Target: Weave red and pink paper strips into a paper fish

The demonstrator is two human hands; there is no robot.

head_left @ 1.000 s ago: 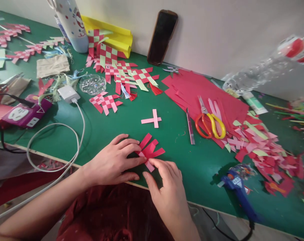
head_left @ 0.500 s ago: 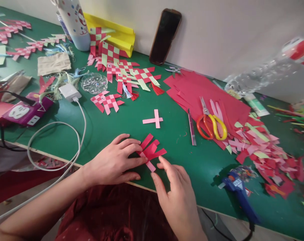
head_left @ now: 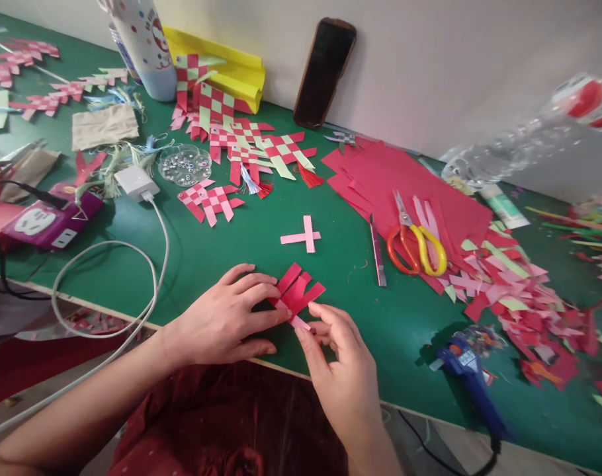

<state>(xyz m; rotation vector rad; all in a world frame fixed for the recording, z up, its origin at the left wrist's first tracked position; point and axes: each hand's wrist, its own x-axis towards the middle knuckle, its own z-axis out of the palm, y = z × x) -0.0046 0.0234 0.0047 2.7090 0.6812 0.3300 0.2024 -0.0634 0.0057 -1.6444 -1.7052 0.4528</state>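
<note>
Red paper strips [head_left: 296, 288] fan out on the green table in front of me, with a pink paper strip [head_left: 300, 323] lying across their lower end. My left hand [head_left: 236, 311] lies flat over the left side of the strips, fingers stretched out, its index fingertip pressing on them. Between the thumb and fingers of my right hand [head_left: 335, 350] is the free end of the pink strip. Farther back lies a pink paper cross [head_left: 305, 235]. Part of the strips is hidden beneath my left fingers.
Scissors [head_left: 414, 241] and a craft knife [head_left: 377, 251] lie to the right, near red paper sheets [head_left: 395, 175] and a heap of scraps [head_left: 516, 284]. A blue glue gun [head_left: 474, 383] rests at the right edge. Woven paper fish [head_left: 212, 198], a phone [head_left: 325, 73] and a white cable [head_left: 157, 284] are around.
My right hand has moved slightly left and its thumb and fingers have closed on the end of the pink strip. The left hand has stayed on the red strips.
</note>
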